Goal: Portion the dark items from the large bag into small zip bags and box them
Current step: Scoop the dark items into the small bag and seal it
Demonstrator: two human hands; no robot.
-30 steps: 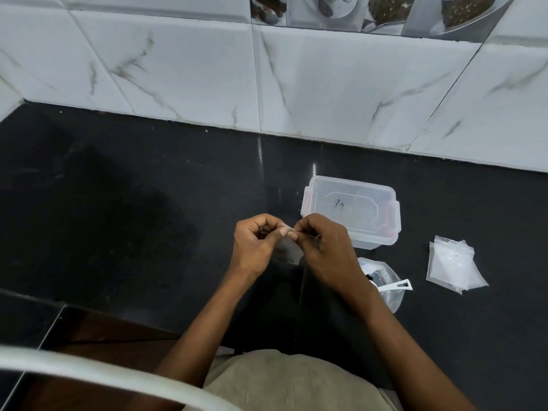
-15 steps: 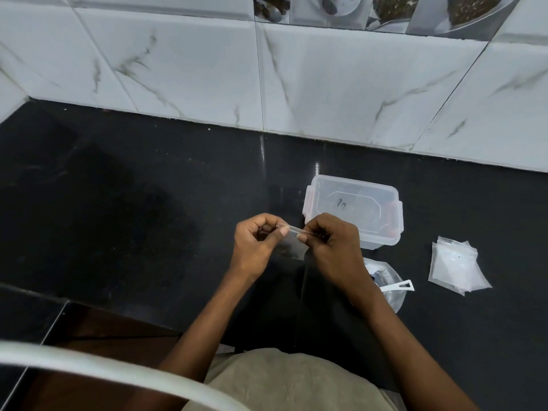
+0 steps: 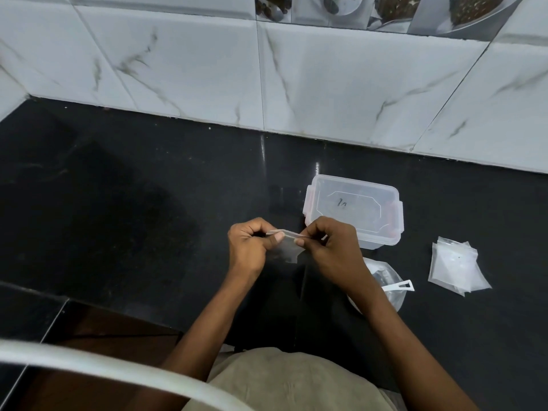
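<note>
A small clear zip bag (image 3: 287,247) hangs between my two hands above the black counter. My left hand (image 3: 250,247) pinches its top strip at the left end, and my right hand (image 3: 332,247) pinches the same strip at the right end. Behind my right hand stands a clear plastic box (image 3: 354,209) with its lid on and red side clips. The large clear bag (image 3: 385,280) with dark items lies under my right wrist, partly hidden, with a white scoop handle (image 3: 398,286) sticking out of it. A stack of empty small zip bags (image 3: 455,269) lies to the right.
A white marble-tiled wall (image 3: 267,78) runs along the back of the black counter (image 3: 133,203). The counter's front edge drops off at the lower left, where a white curved bar (image 3: 103,372) crosses the view.
My hands have drawn apart along the top strip of the small bag, so more of the bag shows between them.
</note>
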